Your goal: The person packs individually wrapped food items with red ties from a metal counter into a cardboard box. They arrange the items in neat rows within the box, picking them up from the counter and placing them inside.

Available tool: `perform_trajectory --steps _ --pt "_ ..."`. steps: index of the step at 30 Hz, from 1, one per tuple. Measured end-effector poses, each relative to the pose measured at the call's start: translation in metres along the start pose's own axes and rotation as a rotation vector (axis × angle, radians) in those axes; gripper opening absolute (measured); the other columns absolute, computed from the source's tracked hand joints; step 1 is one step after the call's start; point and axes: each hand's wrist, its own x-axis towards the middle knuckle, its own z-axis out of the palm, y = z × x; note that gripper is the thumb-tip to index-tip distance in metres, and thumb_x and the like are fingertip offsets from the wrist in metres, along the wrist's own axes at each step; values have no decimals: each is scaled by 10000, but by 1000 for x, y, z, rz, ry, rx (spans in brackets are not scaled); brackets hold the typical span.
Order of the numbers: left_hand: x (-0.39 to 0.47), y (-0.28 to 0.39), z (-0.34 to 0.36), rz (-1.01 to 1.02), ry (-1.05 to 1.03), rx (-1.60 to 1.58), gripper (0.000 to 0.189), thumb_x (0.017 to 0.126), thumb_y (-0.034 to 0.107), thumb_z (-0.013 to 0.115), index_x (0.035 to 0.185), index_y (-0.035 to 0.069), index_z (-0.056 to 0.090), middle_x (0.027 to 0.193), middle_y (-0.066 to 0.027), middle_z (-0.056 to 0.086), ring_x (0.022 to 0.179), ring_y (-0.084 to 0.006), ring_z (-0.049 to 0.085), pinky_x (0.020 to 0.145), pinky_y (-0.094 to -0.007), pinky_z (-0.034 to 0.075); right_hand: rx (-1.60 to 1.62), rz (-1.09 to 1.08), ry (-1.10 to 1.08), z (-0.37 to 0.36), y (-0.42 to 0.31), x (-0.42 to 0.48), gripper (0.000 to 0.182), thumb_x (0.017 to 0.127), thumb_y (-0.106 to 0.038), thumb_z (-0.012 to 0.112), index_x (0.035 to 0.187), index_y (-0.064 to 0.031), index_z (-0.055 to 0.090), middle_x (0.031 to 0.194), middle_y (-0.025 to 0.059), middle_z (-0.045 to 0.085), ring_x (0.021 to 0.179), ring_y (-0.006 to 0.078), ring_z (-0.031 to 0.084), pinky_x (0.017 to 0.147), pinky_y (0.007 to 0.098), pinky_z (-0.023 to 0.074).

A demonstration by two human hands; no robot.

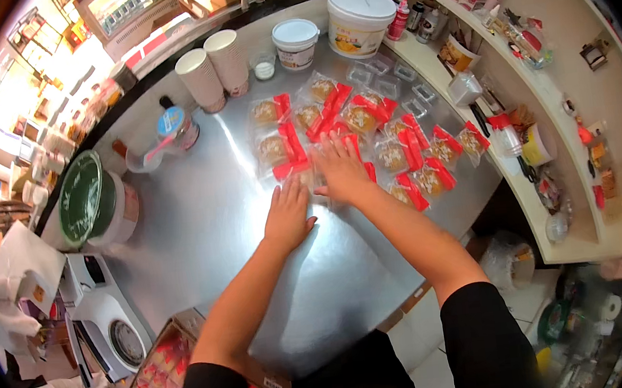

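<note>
Several round baked pastries in clear plastic wrappers with red ends (360, 119) lie in a loose group on the stainless steel table (197, 245). My left hand (289, 213) rests flat with its fingertips at a wrapped pastry on the near left edge of the group. Palm down, my right hand (339, 168) lies on wrapped pastries in the middle, its fingers spread a little and partly hiding them. Neither hand is closed around anything. Small clear plastic trays (388, 86) lie behind the group at the right.
Paper cup stacks (201, 80), white lidded tubs (361, 21), a jar (179, 129) and a green basin (81, 198) line the back and left. A white scale (102, 318) stands at the left. A cardboard box of wrapped pastries (162, 374) sits below; shelves (533, 85) flank the right.
</note>
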Motion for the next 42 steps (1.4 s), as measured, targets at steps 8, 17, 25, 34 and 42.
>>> perform_trajectory --steps 8,17,25,34,42 --pt "50 -14 25 -104 -248 56 736 672 246 777 1308 55 461 1355 -151 452 1334 -317 369 1122 -440 293 133 0 -285 1 43 24 734 694 -327 780 1335 -99 506 1287 175 508 1241 334 447 1035 475 357" --pt "-59 -20 -18 -177 -285 -21 739 717 318 755 1341 82 437 1527 -227 219 1423 -402 206 1114 -625 178 1383 414 -290 -55 35 -69 626 824 -223 735 1350 -17 466 1214 103 581 1099 179 552 938 303 439" --pt "-52 -38 21 -345 50 -36 450 755 291 712 1108 70 545 1108 -135 574 1049 -328 535 886 -504 430 2241 674 -425 -16 -35 -180 599 926 -352 526 1409 -33 372 1366 240 464 1232 413 490 1025 569 411" --pt "-290 -42 -219 -605 -101 -598 385 812 232 654 1124 44 530 872 -191 660 824 -353 661 735 -439 521 2093 607 -577 -51 -120 -219 707 791 -268 709 1366 -7 392 1322 247 497 1204 381 518 1027 525 422" --pt "-388 -35 -152 -408 -174 -250 290 819 209 646 1038 41 557 900 -124 645 824 -305 662 642 -403 529 1677 266 -671 -107 -201 -157 626 762 -159 739 1299 21 471 1182 116 594 1071 246 606 936 392 489"
